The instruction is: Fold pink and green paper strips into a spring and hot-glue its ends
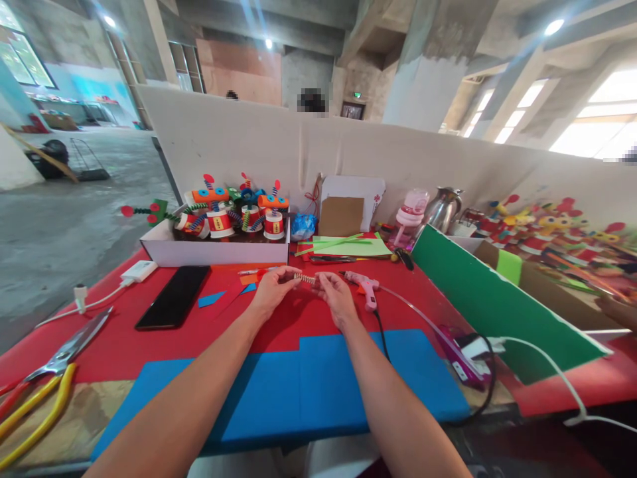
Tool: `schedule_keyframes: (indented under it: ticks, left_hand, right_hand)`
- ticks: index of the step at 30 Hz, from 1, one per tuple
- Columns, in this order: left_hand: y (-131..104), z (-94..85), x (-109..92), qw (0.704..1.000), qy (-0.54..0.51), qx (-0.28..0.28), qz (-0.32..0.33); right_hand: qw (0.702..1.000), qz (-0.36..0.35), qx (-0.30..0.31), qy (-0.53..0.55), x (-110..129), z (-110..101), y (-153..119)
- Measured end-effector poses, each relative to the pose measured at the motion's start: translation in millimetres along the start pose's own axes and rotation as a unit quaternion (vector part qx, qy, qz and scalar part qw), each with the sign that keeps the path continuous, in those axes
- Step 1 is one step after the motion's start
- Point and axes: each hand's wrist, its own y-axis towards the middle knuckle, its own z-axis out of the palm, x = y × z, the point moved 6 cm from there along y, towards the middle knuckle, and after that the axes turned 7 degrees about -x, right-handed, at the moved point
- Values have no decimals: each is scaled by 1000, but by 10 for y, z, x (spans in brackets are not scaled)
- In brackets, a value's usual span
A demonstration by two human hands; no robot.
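Note:
Between my two hands, above the red table covering, stretches a small pale coiled strip (304, 279). My left hand (273, 289) pinches its left end, and my right hand (336, 295) pinches its right end. Just right of my right hand lies a pink glue gun (365, 287). Blue paper scraps (212, 299) and an orange scrap (247, 280) lie to the left of my left hand. Blue sheets (279, 385) cover the table's near edge beneath my forearms. Green paper (353, 246) lies beyond my hands.
A white box (213, 253) holds several paper-cup figures. Also around are a black phone (172, 297), large scissors (62, 358), a white charger (139, 271), a green panel (497, 299), a purple power strip (462, 362), a pink bottle (412, 211) and a metal jug (442, 211). A person's hand shows far right.

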Motion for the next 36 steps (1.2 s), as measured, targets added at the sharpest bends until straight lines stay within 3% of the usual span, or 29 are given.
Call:
schedule_keyframes:
  ticks: [7,14,18,25,36]
  left_hand:
    - [-33,46,-140,986,127,10,103]
    - [-52,28,-213,972,160,-14,169]
    - [-78,75,-229,964,182,8,194]
    - [-137,177,-211,950,217,48,220]
    - [-150,213,-173,945,233,68,220]
  right_hand:
    - [998,46,35,-34,-108,42,8]
    - [999,46,13,-13,-155,-25,60]
    - [997,54,58,5,-125,31,6]
    - [991,74,110,30,-103,152,-81]
    - [991,69,111,-1,-102,171,-104]
